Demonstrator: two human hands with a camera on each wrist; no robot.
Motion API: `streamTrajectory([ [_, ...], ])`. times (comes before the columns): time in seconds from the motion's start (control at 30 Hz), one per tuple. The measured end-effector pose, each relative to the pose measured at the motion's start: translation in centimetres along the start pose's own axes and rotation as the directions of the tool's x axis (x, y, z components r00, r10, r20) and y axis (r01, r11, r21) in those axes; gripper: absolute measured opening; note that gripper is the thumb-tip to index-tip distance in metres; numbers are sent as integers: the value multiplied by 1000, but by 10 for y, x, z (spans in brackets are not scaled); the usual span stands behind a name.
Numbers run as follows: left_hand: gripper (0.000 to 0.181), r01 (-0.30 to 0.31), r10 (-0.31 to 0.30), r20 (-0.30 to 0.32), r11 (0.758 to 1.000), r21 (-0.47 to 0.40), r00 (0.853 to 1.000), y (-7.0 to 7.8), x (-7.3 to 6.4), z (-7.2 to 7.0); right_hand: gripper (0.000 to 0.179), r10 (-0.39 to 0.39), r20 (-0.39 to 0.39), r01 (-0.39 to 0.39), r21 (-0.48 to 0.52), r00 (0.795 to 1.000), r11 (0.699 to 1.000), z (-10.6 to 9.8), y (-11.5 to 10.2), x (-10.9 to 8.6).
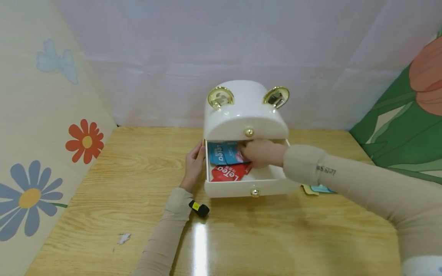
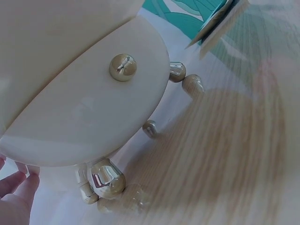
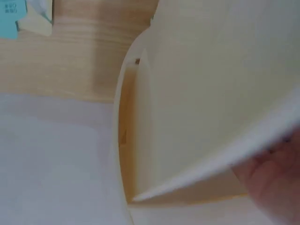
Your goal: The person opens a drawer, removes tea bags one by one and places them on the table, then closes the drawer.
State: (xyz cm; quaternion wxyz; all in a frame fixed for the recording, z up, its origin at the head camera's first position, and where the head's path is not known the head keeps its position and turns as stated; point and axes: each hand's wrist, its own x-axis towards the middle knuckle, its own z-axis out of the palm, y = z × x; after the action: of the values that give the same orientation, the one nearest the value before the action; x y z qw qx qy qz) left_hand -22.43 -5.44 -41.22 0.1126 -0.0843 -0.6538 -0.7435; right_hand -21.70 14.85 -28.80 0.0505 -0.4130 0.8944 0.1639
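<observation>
A white storage box with gold ear-shaped trims stands on the table, its lower drawer pulled out. Inside the drawer lie blue tea packets and a red tea packet, both lettered "LeTea". My right hand reaches into the drawer and pinches a blue packet at its right side; the fingertips are partly hidden. In the right wrist view only part of that hand shows past the drawer wall. My left hand rests against the box's left side, its fingers extended in the left wrist view.
Yellow and teal packets lie on the table to the right of the drawer, partly behind my right forearm. A black wrist camera sits at my left wrist. A white cloth wall rises behind the box.
</observation>
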Motion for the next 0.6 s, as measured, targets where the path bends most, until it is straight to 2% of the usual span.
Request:
streamTrajectory([
  [0.13, 39, -8, 8, -9, 1000, 0, 1000, 0, -1, 1, 30, -3, -1, 3, 12, 1000, 1000, 1, 0, -4],
  [0.17, 39, -9, 9, -15, 1000, 0, 1000, -3, 0, 1, 27, -3, -1, 3, 14, 1000, 1000, 1, 0, -5],
  [0.33, 39, 14, -14, -22, 1000, -5, 1000, -2, 0, 1, 13, -3, -43, 4, 21, 999, 1000, -1, -3, -10],
  [0.5, 39, 26, -26, -22, 1000, -5, 999, -1, 0, 2, 12, 34, -97, -32, 30, 995, 999, -3, -9, -16],
  [0.6, 38, 11, -11, -22, 1000, -8, 1000, 0, -1, 2, 15, 56, -110, -53, 33, 992, 998, -5, -11, -19],
])
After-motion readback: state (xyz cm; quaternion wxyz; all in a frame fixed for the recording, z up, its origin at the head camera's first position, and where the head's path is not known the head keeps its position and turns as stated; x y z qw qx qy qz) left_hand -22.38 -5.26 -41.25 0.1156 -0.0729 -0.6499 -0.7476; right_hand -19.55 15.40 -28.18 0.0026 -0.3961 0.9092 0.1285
